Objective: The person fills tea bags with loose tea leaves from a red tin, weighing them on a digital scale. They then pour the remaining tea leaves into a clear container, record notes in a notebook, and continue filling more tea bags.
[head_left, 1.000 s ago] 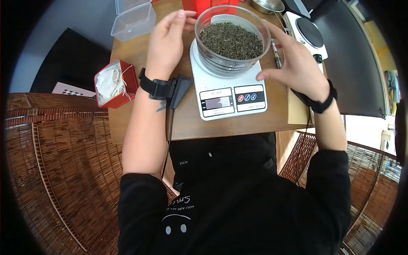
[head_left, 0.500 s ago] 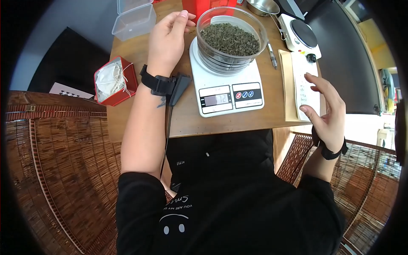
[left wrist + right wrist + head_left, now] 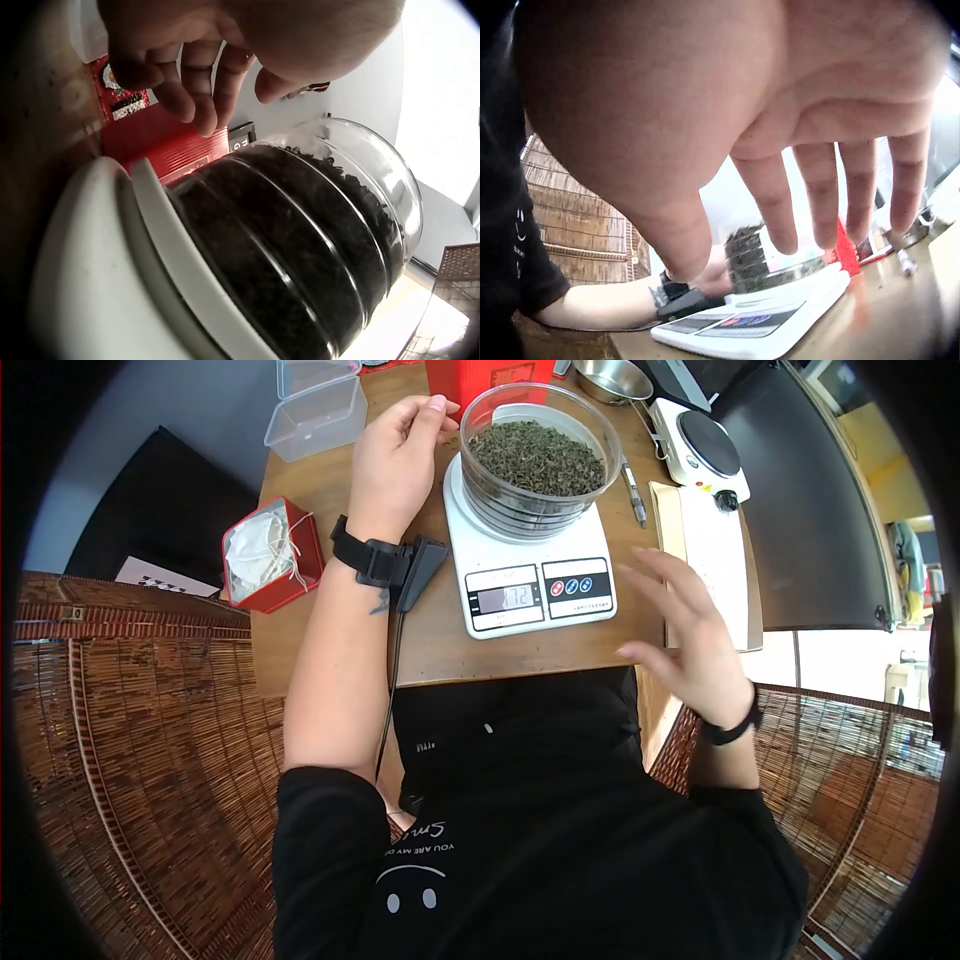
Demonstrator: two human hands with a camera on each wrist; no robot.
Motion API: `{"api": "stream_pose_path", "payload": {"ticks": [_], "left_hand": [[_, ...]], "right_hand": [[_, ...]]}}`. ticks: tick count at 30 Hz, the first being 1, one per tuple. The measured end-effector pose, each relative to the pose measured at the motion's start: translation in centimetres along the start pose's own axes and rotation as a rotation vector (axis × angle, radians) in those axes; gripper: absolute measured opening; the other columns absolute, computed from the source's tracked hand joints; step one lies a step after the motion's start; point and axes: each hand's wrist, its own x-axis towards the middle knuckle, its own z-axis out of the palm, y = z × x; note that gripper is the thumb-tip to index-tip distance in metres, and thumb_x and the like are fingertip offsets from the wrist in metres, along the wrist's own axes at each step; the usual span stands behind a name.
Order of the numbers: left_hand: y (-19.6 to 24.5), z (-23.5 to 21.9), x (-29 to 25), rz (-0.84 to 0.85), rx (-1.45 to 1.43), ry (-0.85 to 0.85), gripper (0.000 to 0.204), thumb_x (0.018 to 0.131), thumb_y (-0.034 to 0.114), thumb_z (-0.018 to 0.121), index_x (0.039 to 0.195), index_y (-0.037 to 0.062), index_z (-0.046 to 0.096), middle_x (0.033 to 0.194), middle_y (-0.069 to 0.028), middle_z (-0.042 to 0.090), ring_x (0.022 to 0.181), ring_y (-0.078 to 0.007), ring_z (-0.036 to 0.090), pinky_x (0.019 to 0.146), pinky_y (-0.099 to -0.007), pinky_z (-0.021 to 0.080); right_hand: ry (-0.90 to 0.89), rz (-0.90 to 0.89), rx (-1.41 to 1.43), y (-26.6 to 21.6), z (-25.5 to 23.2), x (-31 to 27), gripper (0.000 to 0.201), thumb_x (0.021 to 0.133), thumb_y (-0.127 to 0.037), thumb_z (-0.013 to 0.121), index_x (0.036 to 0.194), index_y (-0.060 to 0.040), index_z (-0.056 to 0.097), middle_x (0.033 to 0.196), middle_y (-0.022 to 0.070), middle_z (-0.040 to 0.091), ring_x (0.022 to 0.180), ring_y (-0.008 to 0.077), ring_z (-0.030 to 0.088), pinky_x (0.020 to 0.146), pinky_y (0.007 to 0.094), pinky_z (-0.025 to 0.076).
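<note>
Dark dried leaves (image 3: 540,458), like loose tea, fill most of a clear ribbed bowl (image 3: 530,510). This bowl stands on a white kitchen scale (image 3: 528,555), whose display (image 3: 510,597) shows digits ending in 72. Beside the bowl's left side is my left hand (image 3: 398,465), fingers loosely bent and holding nothing. In the left wrist view its fingers (image 3: 199,82) hang apart from the bowl. My right hand (image 3: 690,635) hovers off the scale's right corner with fingers and thumb spread, and its bare palm (image 3: 802,97) fills the right wrist view.
Behind the bowl stands a red box (image 3: 465,385). To the left are a clear plastic container (image 3: 318,420) and a red tin (image 3: 280,590) with white pouches. Rightward lie a pen (image 3: 635,495), written paper (image 3: 725,560), a hot plate (image 3: 708,445) and a metal pan (image 3: 612,378).
My right hand left the bowl's right side, swung down and right over the paper, then came back left towards the scale. My left hand stays nearly still. The display digits changed.
</note>
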Motion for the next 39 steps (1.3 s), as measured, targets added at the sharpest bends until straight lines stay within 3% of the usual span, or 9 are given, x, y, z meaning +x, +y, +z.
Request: {"api": "stream_pose_path", "payload": {"ticks": [6, 11, 13, 16, 19, 27, 33, 37, 39], "left_hand": [[-0.3, -0.2, 0.1, -0.014, -0.005, -0.003, 0.034, 0.112, 0.030, 0.060, 0.114, 0.0014, 0.078, 0.093, -0.0061, 0.078, 0.089, -0.0131, 0.071, 0.084, -0.0298, 0.055], [-0.3, -0.2, 0.1, -0.035, -0.007, 0.006, 0.034, 0.112, 0.030, 0.060, 0.114, 0.0014, 0.078, 0.093, -0.0062, 0.078, 0.089, -0.0134, 0.071, 0.084, -0.0299, 0.055], [-0.5, -0.2, 0.3, -0.027, -0.029, -0.002, 0.034, 0.112, 0.030, 0.060, 0.113, 0.0012, 0.078, 0.093, -0.0066, 0.078, 0.089, -0.0135, 0.071, 0.084, -0.0302, 0.056], [-0.4, -0.2, 0.2, -0.015, -0.019, 0.003, 0.034, 0.112, 0.030, 0.060, 0.112, 0.0008, 0.078, 0.093, -0.0068, 0.078, 0.088, -0.0137, 0.072, 0.083, -0.0303, 0.056], [-0.4, -0.2, 0.2, -0.016, -0.012, 0.013, 0.034, 0.112, 0.030, 0.061, 0.112, 0.0008, 0.078, 0.093, -0.0067, 0.079, 0.087, -0.0138, 0.072, 0.083, -0.0305, 0.056], [-0.4, -0.3, 0.3, -0.020, -0.013, 0.032, 0.034, 0.111, 0.030, 0.061, 0.111, 0.0013, 0.079, 0.091, -0.0063, 0.079, 0.086, -0.0137, 0.071, 0.081, -0.0302, 0.056], [0.3, -0.4, 0.1, -0.055, -0.023, 0.020, 0.035, 0.112, 0.029, 0.059, 0.111, -0.0003, 0.078, 0.091, -0.0066, 0.078, 0.086, -0.0136, 0.070, 0.082, -0.0298, 0.055], [0.4, -0.7, 0.2, -0.075, -0.064, 0.027, 0.036, 0.113, 0.029, 0.058, 0.112, -0.0024, 0.077, 0.092, -0.0066, 0.077, 0.087, -0.0132, 0.068, 0.083, -0.0293, 0.054], [0.3, -0.8, 0.4, -0.083, -0.081, 0.029, 0.036, 0.113, 0.029, 0.058, 0.111, -0.0026, 0.077, 0.092, -0.0064, 0.077, 0.087, -0.0128, 0.068, 0.083, -0.0292, 0.054]], "right_hand": [[-0.084, -0.027, -0.307, -3.7, 6.2, 1.5, 0.113, 0.082, -0.070, 0.078, 0.163, 0.0000, 0.041, 0.172, 0.0238, 0.034, 0.159, 0.0478, 0.029, 0.128, 0.0646, 0.023], [-0.051, -0.059, -0.184, -5.7, 8.8, 2.2, 0.113, 0.082, -0.070, 0.077, 0.161, 0.0027, 0.042, 0.170, 0.0252, 0.037, 0.160, 0.0445, 0.030, 0.128, 0.0638, 0.022], [-0.378, -0.543, 0.101, -6.1, 9.1, 2.1, 0.111, 0.085, -0.065, 0.076, 0.162, 0.0059, 0.039, 0.169, 0.0261, 0.039, 0.161, 0.0422, 0.032, 0.128, 0.0647, 0.023], [-0.291, -0.587, 0.200, -6.7, 8.2, 2.6, 0.110, 0.086, -0.061, 0.077, 0.160, 0.0094, 0.038, 0.166, 0.0270, 0.042, 0.159, 0.0402, 0.036, 0.129, 0.0605, 0.025], [-0.061, -0.215, -0.101, -6.0, 8.0, 4.0, 0.110, 0.084, -0.059, 0.079, 0.159, 0.0098, 0.039, 0.166, 0.0265, 0.042, 0.158, 0.0414, 0.037, 0.130, 0.0559, 0.028], [-0.308, -0.684, 0.417, -6.8, 7.4, 5.2, 0.084, 0.083, -0.051, 0.084, 0.144, -0.0003, 0.058, 0.147, 0.0198, 0.061, 0.139, 0.0397, 0.059, 0.120, 0.0510, 0.045], [-0.056, -0.314, -0.019, -6.1, 7.6, 7.1, 0.089, 0.087, -0.050, 0.082, 0.148, 0.0077, 0.052, 0.153, 0.0279, 0.053, 0.147, 0.0445, 0.048, 0.121, 0.0498, 0.043], [-0.861, -0.438, 0.522, -6.5, 3.9, 7.4, 0.075, 0.091, -0.047, 0.083, 0.147, -0.0028, 0.059, 0.141, 0.0191, 0.065, 0.127, 0.0404, 0.065, 0.109, 0.0481, 0.053], [-0.559, -0.563, 0.522, -5.8, 4.0, 6.3, 0.077, 0.089, -0.046, 0.084, 0.147, -0.0016, 0.060, 0.143, 0.0190, 0.064, 0.131, 0.0398, 0.063, 0.110, 0.0472, 0.053]]}}
